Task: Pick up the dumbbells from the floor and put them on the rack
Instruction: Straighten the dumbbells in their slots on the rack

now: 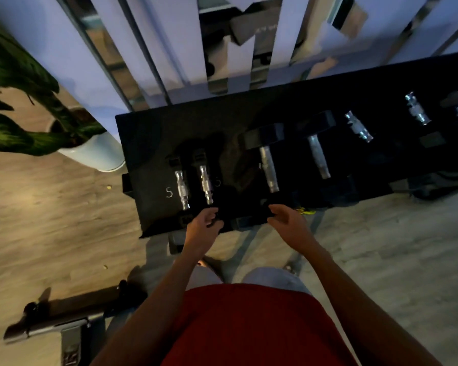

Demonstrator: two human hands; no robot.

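A black dumbbell rack stands in front of me with several dumbbells lying on it. Two small ones marked 5 lie at its left. Right of them lies a large dumbbell with a chrome handle and black heads. My left hand and my right hand are at the rack's front edge. They cup that dumbbell's dark near head from either side with curled fingers. The head itself is lost in shadow. More dumbbells lie further right.
A potted plant in a white pot stands left of the rack. Behind it is a mirrored, slatted wall. A bench frame with a bar lies on the wooden floor at lower left. A dark round object sits under the rack's right end.
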